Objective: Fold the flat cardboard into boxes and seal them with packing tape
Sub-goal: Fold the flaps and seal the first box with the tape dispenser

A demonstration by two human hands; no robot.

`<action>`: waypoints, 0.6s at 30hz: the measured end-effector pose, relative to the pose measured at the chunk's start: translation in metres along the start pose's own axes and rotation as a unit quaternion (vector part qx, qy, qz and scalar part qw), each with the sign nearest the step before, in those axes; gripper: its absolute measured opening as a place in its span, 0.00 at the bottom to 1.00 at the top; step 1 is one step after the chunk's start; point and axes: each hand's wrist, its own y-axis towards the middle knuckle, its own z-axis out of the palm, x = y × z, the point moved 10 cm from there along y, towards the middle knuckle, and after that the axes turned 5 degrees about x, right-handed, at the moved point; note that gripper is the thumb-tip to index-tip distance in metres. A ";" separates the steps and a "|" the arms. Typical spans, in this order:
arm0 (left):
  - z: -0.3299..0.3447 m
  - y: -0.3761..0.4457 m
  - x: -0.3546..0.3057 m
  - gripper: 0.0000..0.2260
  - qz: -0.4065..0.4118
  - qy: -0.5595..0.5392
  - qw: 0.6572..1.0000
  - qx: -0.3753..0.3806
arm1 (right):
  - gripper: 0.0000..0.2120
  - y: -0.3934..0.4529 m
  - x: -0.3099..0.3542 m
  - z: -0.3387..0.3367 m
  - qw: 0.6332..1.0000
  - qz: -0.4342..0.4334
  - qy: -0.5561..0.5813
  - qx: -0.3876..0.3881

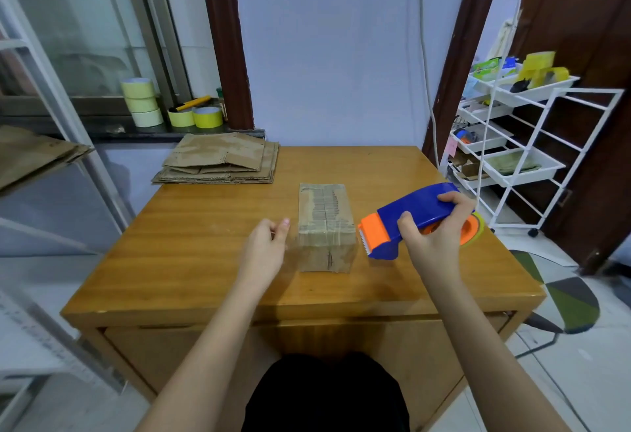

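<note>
progress: one box (pixel 326 226) folded and taped along its top seam, tape running down the near face; looks sealed on the visible sides, underside hidden.
left to do: stack of flat cardboard (pixel 218 160) at the counter (pixel 205 226) far-left corner not yet folded, so most of the task likely remains.
box place: mid-counter, slightly toward the near edge, between both hands.
box axis: long axis runs near edge to far edge; short end faces the person.
left hand (pixel 264 247): just beside the box's left side, fingers loosely curled, holding nothing.
right hand (pixel 435 226): fingers wrapped round the blue-orange tape dispenser (pixel 409 218), blade end pointing toward the box, just beside its right side.
</note>
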 end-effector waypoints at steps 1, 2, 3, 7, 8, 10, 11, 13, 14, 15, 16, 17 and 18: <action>0.004 0.000 0.001 0.14 -0.006 -0.001 1.000 0.004 | 0.23 -0.001 -0.002 0.001 1.000 0.006 0.005 0.000; 0.009 0.000 0.002 0.14 -0.012 -0.001 1.000 0.008 | 0.23 -0.002 -0.005 0.003 1.000 0.012 0.008 0.002; 0.013 0.000 0.002 0.14 -0.019 0.002 1.000 0.012 | 0.23 -0.003 -0.007 0.004 1.000 0.017 0.011 0.003; 0.023 -0.001 0.002 0.17 -0.037 0.046 0.998 0.026 | 0.23 -0.005 -0.010 0.007 1.000 0.026 0.012 0.006; 0.024 -0.001 0.001 0.18 -0.039 0.074 0.996 0.026 | 0.23 -0.005 -0.010 0.007 1.000 0.026 0.012 0.006; 0.021 -0.004 -0.003 0.18 -0.041 0.147 0.988 0.016 | 0.22 -0.006 -0.010 0.008 0.999 0.029 0.015 0.006; 0.018 -0.005 -0.006 0.16 -0.042 0.178 0.983 0.009 | 0.22 -0.006 -0.010 0.008 0.999 0.032 0.019 0.006; 0.015 -0.008 -0.012 0.15 -0.047 0.213 0.976 0.006 | 0.22 -0.007 -0.010 0.009 0.999 0.038 0.024 0.007; 0.015 -0.009 -0.014 0.15 -0.048 0.222 0.974 0.009 | 0.22 -0.008 -0.010 0.009 0.999 0.040 0.026 0.007; 0.015 -0.010 -0.017 0.15 -0.047 0.229 0.972 0.011 | 0.21 -0.008 -0.010 0.009 0.999 0.042 0.025 0.005; 0.014 -0.011 -0.019 0.16 -0.047 0.236 0.971 0.014 | 0.21 -0.009 -0.010 0.009 0.999 0.042 0.024 0.003; 0.014 -0.010 -0.019 0.16 -0.048 0.240 0.969 0.017 | 0.21 -0.009 -0.009 0.008 0.999 0.043 0.021 0.001; 0.015 -0.009 -0.019 0.16 -0.050 0.243 0.969 0.021 | 0.21 -0.009 -0.009 0.008 0.999 0.044 0.018 -0.001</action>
